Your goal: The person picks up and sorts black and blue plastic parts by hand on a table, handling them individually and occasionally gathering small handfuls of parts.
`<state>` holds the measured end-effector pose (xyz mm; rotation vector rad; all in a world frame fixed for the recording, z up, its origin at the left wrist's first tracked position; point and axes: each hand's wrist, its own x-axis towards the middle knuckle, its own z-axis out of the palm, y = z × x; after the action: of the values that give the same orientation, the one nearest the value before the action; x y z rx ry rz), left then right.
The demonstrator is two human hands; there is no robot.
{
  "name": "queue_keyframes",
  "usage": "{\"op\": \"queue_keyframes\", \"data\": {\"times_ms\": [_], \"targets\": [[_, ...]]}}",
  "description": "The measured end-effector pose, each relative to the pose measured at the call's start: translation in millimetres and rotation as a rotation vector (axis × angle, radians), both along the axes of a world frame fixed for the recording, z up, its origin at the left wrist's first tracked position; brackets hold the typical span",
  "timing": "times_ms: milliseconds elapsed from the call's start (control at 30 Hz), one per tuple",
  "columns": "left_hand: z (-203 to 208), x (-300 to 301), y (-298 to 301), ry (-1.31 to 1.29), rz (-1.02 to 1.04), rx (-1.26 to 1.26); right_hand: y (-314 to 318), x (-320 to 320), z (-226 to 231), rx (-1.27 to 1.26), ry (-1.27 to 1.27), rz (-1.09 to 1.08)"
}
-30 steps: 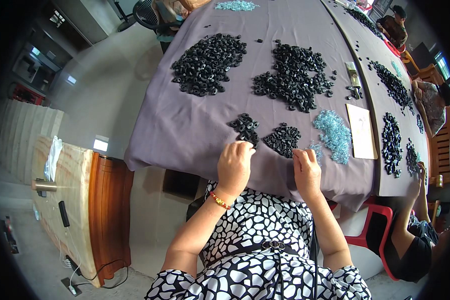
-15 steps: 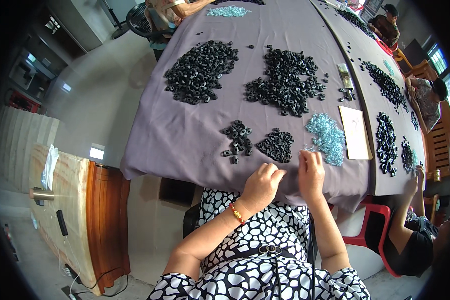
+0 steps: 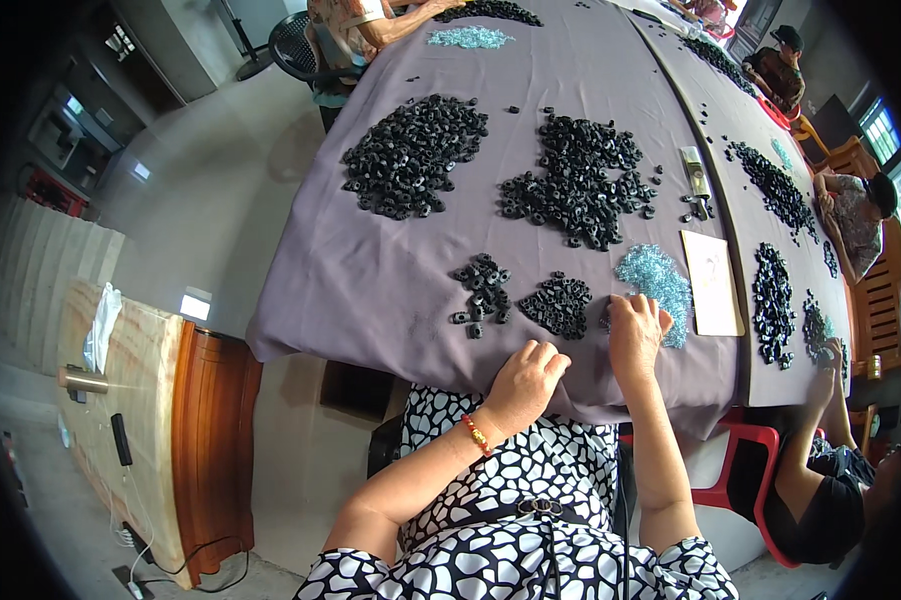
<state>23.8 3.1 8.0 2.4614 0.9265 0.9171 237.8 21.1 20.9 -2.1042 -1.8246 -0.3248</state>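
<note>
My left hand [image 3: 526, 386] is closed at the table's near edge, below a heart-shaped cluster of small black parts [image 3: 557, 306]. Its fingertips are pressed together, and whatever they hold is hidden. My right hand [image 3: 634, 338] is on the near left edge of a pile of small clear-blue pieces [image 3: 657, 288]. Its fingers bend down into the pieces, closed, with the tips hidden. A loose group of black parts [image 3: 482, 292] lies left of the heart-shaped cluster.
Two larger heaps of black parts, a left one [image 3: 416, 155] and a right one [image 3: 580, 180], lie farther back on the grey-purple cloth [image 3: 340, 290]. A pale board [image 3: 712, 284] and a tube [image 3: 694, 170] lie at right. Other people work around the table; a red chair [image 3: 745, 455] stands at right.
My right hand has moved forward and right, onto the clear-blue pieces. The left hand stays closed near the table edge. The view has shifted slightly.
</note>
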Motion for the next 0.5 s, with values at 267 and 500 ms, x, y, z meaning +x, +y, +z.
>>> {"op": "queue_keyframes", "data": {"times_ms": [267,500], "targets": [[0.0,0.8,0.6,-0.014,0.003,0.002,4.7,6.8,-5.3,0.022,0.044,-0.021],[-2.1,0.3,1.3,0.004,0.009,-0.008,0.9,4.9,2.2,0.100,0.079,0.009]]}}
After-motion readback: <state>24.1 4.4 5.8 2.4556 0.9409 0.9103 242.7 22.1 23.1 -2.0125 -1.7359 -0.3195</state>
